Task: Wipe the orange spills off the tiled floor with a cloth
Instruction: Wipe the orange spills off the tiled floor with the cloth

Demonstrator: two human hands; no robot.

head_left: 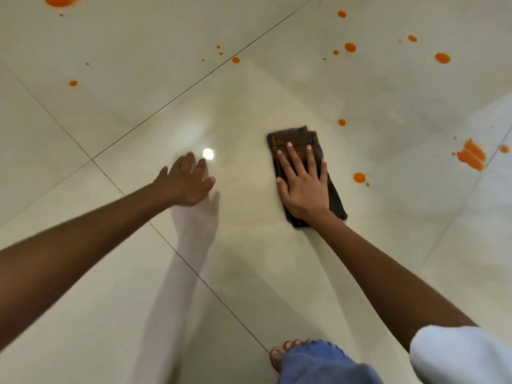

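Observation:
A folded dark brown cloth (293, 139) lies flat on the cream tiled floor (249, 259). My right hand (302, 184) presses on it with fingers spread. My left hand (185, 181) rests flat on the bare tile to the left, fingers apart, holding nothing. Orange drops lie near the cloth: one (359, 177) just to its right, one (342, 122) above it. A larger smeared orange spill (471, 155) sits at the far right. Several more orange drops (350, 47) are scattered at the top, with a big one (62, 0) in the top left corner.
My bare foot (279, 353) and a blue jeans leg (318, 364) are at the bottom, with a white sleeve (460, 356) at the bottom right. Dark grout lines (177, 253) cross the glossy tiles. A bright light reflection (208, 154) shines near my left hand.

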